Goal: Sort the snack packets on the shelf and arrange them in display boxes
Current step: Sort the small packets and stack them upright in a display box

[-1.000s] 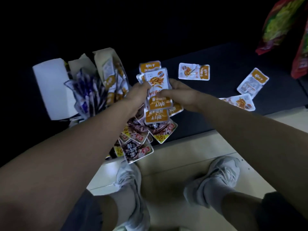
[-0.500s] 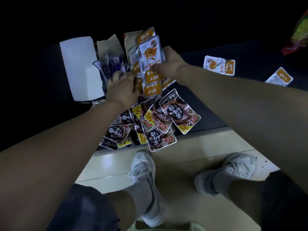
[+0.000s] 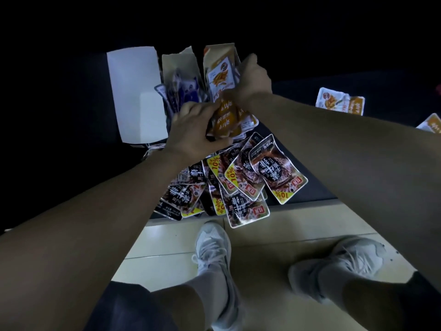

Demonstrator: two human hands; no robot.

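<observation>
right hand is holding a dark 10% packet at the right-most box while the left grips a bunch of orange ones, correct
Not quite. The right hand holds an orange-and-white packet, not a dark 10% one, at the right-most box; the dark packets lie piled at the shelf edge. The left hand does grip a bunch of orange packets. The head view shows this.

Three display boxes [image 3: 133, 91], two hands [image 3: 193, 132], two loose orange packets [image 3: 340, 101].

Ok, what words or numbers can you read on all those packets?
"10%": yellow badges on the dark packets.
Big white characters on the dark packets: too blurred to read.
Writing on the orange packets: blurred, unreadable.
Writing on the purple packets: too dark to read.
</observation>
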